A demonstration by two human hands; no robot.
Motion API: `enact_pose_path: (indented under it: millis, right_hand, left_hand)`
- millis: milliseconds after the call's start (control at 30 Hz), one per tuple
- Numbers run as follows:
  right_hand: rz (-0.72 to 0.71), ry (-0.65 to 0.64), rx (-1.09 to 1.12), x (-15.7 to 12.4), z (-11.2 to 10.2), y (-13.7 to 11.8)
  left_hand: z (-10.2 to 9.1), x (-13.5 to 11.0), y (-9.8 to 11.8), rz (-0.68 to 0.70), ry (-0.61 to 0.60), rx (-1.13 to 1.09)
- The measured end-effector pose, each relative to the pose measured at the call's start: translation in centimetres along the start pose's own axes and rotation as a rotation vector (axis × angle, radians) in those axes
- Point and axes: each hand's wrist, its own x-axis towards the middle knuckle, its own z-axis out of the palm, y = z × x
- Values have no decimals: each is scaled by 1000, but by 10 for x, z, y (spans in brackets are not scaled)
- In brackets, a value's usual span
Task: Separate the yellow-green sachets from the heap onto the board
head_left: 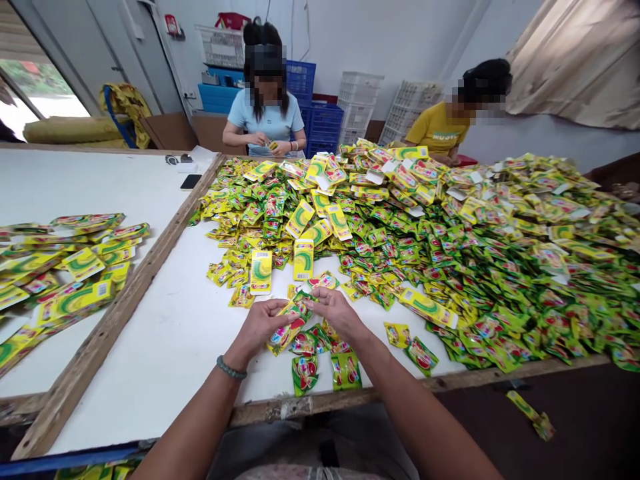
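My left hand (260,327), with a green bead bracelet at the wrist, is closed round a small yellow and pink candy box (284,337) tilted over the white table (165,320). The fingers of my right hand (339,313) pinch a small green candy packet (303,300) at the upper end of that box. How far the packet is inside the box I cannot tell. Just below my hands lie several loose packets, among them a green one (305,373) and a yellow-green one (346,371). Two flat yellow boxes (261,272) lie beyond my hands.
A large heap of green packets (480,287) and yellow boxes covers the right side. Left of a wooden strip (125,293) lies a pile of boxes (75,267). A phone (191,182) lies near the strip. Two people (267,120) sit across the table, before stacked crates (325,127).
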Motion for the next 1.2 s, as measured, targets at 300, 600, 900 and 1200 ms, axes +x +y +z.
enact_pose_path:
  millis: [300,600,900,1200]
  right_hand:
    - [-222,411,-599,2,6,10]
    - [-216,276,-667,-2,-1,-11]
    - [-177,45,-544,6,0,-5]
    - [-269,522,-655,-5,15,0]
  left_hand:
    - [-3,6,-6,71,181,2]
    - [6,-1,3,66,-45,-34]
    - [1,0,-3,20,-43,-42]
    - [3,1,1,44,-31,-36]
